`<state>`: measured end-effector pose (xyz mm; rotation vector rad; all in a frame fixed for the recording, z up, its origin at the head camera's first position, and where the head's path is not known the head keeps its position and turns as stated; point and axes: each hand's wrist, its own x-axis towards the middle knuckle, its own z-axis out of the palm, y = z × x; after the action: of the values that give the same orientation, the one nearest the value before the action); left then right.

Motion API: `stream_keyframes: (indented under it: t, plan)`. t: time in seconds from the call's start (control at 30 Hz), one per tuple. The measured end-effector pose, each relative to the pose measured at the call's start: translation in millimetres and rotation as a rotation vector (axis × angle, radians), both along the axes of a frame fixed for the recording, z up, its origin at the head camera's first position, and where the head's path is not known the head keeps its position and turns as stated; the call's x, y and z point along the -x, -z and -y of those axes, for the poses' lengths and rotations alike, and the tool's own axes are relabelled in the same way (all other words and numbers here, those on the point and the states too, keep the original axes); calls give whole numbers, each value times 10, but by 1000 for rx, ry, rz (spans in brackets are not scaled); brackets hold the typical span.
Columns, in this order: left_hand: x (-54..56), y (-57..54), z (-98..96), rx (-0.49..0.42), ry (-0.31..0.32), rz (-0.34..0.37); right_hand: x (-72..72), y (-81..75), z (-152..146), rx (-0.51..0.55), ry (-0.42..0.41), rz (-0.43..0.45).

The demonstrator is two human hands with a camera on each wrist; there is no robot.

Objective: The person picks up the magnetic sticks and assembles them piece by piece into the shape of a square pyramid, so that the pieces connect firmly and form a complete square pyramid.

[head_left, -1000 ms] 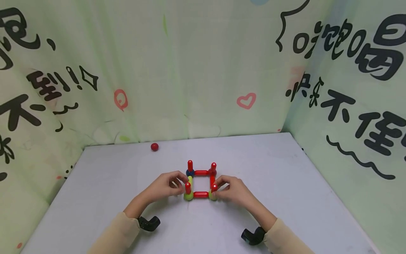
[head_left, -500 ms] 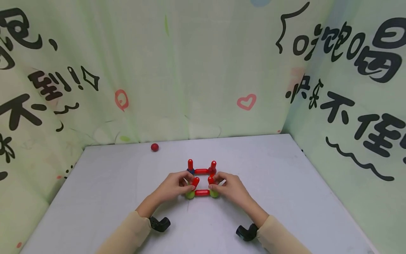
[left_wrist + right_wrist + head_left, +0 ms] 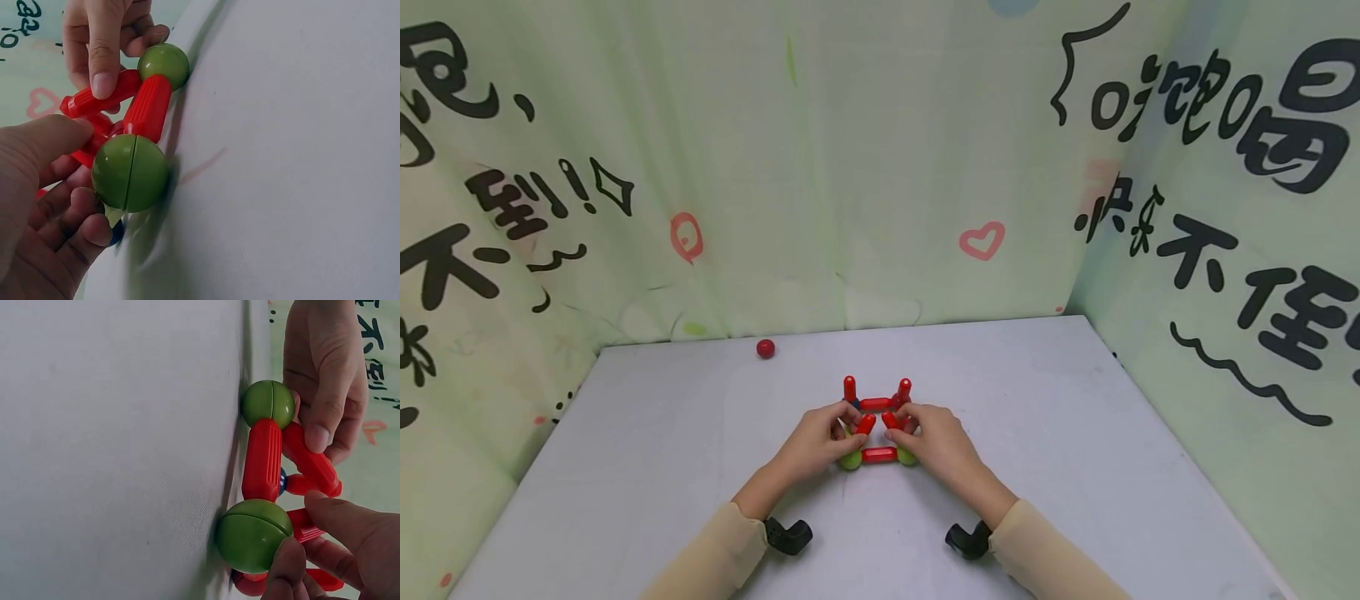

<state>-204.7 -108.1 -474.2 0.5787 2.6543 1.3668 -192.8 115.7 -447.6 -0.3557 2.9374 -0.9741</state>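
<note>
On the white table stands a square frame of red rods and coloured balls. My left hand pinches the red rod that rises from the near-left green ball. My right hand pinches the matching red rod on the near-right green ball. Both pinched rods lean inward, their tops close to each other. A horizontal red rod joins the two green balls. At the far side, two red rods stand upright, linked by another red rod. The frame's sides are mostly hidden by my fingers.
A loose red ball lies near the back-left edge of the white table. Printed curtains hang behind and along both sides. Each wrist wears a black camera mount.
Both hands have moved inward and gripped the near red rods. Those rods, upright a second ago, now tilt toward each other. The red ball and the far rods stay in place.
</note>
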Motion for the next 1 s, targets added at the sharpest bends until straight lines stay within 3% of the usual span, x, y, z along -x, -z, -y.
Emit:
stream_keyframes:
  t: [0.13, 0.23, 0.4, 0.47, 0.53, 0.7, 0.83, 1.0]
  plan:
    - [12, -1, 6, -3, 10, 0, 13, 1, -11, 5, 6, 6]
    - [13, 0, 17, -37, -27, -6, 27, -6, -41, 105, 39, 8]
    - [44, 10, 57, -159, -221, -65, 120, -35, -130, 397, 137, -57]
    - [68, 15, 64, -200, -289, -89, 175, -38, -160, 442, 155, -68]
    - [96, 25, 56, -223, -323, -106, 219, -32, -179, 451, 157, -44]
    - [164, 28, -25, -218, -340, -109, 287, 14, -168, 425, 132, 44]
    - [205, 11, -96, -215, -351, -128, 305, 34, -139, 430, 123, 30]
    - [214, 12, -140, -173, -314, -173, 306, 38, -105, 381, 96, -12]
